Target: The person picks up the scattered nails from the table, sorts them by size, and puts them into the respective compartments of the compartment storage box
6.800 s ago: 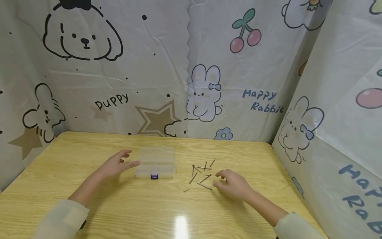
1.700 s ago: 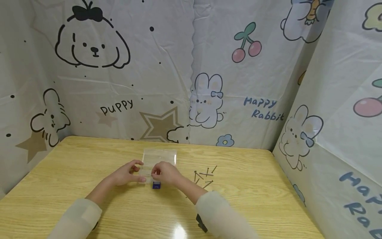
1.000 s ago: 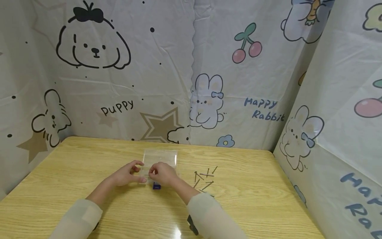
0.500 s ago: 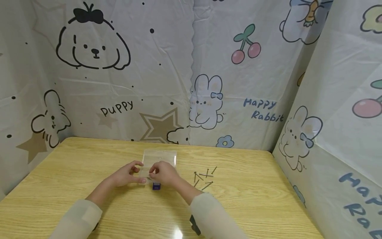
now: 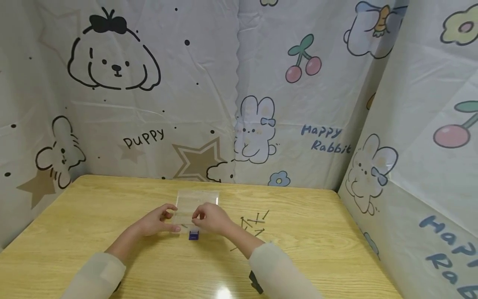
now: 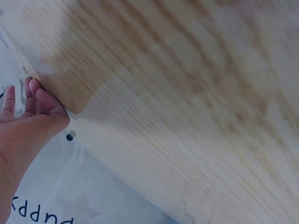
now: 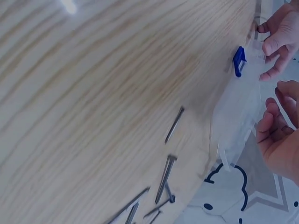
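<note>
A clear plastic box (image 5: 186,218) with a blue latch (image 5: 193,235) stands on the table, its lid (image 5: 196,198) raised at the back. My left hand (image 5: 157,220) grips the box's left side, thumb at the front corner and fingers farther back. One nail (image 5: 184,226) lies inside, near that thumb. Over the box's right part is my right hand (image 5: 212,218), fingers bent and thumb close to them. In the right wrist view, nothing shows between its fingertips. Several loose nails (image 5: 257,221) lie right of the box, some partly hidden by the right forearm.
The wooden table (image 5: 179,270) ends at a printed cloth (image 5: 201,108) hung behind it, with another cloth side (image 5: 422,174) at the right. A short nail (image 7: 174,125) lies apart from the pile, nearer the box.
The right hand came from beside the nails to the box and has released a nail inside it. It now sits slightly farther right. The left hand moved onto the box earlier.
</note>
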Demonstrator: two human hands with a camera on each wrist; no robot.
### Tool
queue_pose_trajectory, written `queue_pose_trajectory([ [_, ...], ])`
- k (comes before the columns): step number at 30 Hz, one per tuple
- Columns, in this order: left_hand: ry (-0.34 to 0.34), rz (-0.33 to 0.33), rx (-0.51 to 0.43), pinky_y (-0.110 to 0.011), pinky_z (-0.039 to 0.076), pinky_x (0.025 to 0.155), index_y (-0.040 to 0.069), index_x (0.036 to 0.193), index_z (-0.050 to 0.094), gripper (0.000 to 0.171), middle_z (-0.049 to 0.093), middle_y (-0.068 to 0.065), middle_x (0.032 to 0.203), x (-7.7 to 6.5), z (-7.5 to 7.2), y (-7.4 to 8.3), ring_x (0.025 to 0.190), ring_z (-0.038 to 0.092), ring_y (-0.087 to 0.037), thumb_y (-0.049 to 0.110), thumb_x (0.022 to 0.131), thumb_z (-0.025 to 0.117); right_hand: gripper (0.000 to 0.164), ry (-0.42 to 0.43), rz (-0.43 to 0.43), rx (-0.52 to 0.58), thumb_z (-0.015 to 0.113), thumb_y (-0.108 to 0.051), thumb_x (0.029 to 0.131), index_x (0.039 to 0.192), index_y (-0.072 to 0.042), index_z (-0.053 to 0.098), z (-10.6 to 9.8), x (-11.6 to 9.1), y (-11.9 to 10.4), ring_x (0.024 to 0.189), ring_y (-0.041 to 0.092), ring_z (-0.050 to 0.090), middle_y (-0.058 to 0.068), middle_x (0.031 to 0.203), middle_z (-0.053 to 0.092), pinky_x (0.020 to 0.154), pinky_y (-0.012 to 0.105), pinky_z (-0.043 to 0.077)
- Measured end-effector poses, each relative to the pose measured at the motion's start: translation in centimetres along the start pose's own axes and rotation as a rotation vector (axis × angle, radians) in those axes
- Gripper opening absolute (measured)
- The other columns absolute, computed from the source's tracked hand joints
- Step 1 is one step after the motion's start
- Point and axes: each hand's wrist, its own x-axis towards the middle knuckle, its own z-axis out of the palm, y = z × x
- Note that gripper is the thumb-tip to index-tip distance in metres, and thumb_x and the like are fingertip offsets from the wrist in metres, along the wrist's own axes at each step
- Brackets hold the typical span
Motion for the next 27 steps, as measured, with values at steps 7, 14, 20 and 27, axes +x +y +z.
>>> queue_pose_trajectory([
  [7, 0.006, -0.005, 0.009, -0.055, 0.04, 0.095, 0.005, 0.135, 0.037, 0.076, 0.044, -0.029, 0.129, 0.1, 0.0, -0.4, 0.12, 0.043, -0.044, 0.039, 0.078, 0.075, 0.011, -0.012, 0.015, -0.005, 0.064, -0.025, 0.088, 0.093, -0.016, 0.069, -0.9, -1.2, 0.9, 0.067, 0.003, 0.048, -0.008, 0.077, 0.057, 0.06, 0.018, 0.04],
  [14, 0.006, 0.002, 0.009, -0.056, 0.037, 0.098, 0.004, 0.135, 0.037, 0.076, 0.044, -0.028, 0.128, 0.1, 0.1, -0.3, 0.121, 0.042, -0.043, 0.038, 0.078, 0.075, 0.012, -0.026, 0.015, 0.013, 0.065, -0.023, 0.088, 0.094, -0.014, 0.069, -1.9, -2.5, 1.8, 0.068, 0.004, 0.048, -0.006, 0.076, 0.058, 0.063, 0.019, 0.041],
  [20, 0.006, -0.002, 0.015, -0.055, 0.038, 0.097, 0.004, 0.135, 0.037, 0.076, 0.045, -0.027, 0.127, 0.0, 0.1, -0.3, 0.119, 0.043, -0.042, 0.037, 0.078, 0.075, 0.011, -0.025, 0.019, 0.007, 0.065, -0.023, 0.087, 0.093, -0.014, 0.069, -2.1, -3.2, 2.5, 0.07, 0.004, 0.049, -0.006, 0.078, 0.059, 0.066, 0.02, 0.042],
  [27, 0.005, 0.004, 0.008, -0.055, 0.039, 0.095, 0.004, 0.135, 0.037, 0.076, 0.045, -0.027, 0.126, -0.1, 0.0, -0.2, 0.118, 0.043, -0.042, 0.036, 0.078, 0.075, 0.011, -0.034, 0.007, 0.008, 0.066, -0.023, 0.087, 0.093, -0.014, 0.069, -2.5, -4.2, 2.9, 0.071, 0.004, 0.051, -0.006, 0.077, 0.06, 0.067, 0.021, 0.043],
])
